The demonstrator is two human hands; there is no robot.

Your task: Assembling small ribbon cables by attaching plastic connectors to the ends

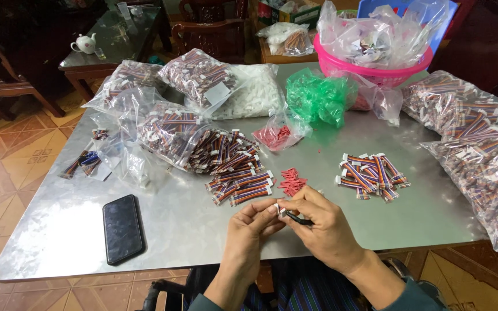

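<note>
Lower left of the frame, a black phone (123, 228) lies flat on the counter (59, 230). Moving right, I see a spill of rainbow ribbon cables (242, 187) within easy reach. Centre bottom, my left hand (253, 226) has its fingers pinched on a small white connector (278, 208), palm turned inward; my right hand (324, 226) meets it, fingers closed on a thin black tool (299, 218). Just above, loose red housings (291, 182); further right, a second cable pile (372, 175).
</note>
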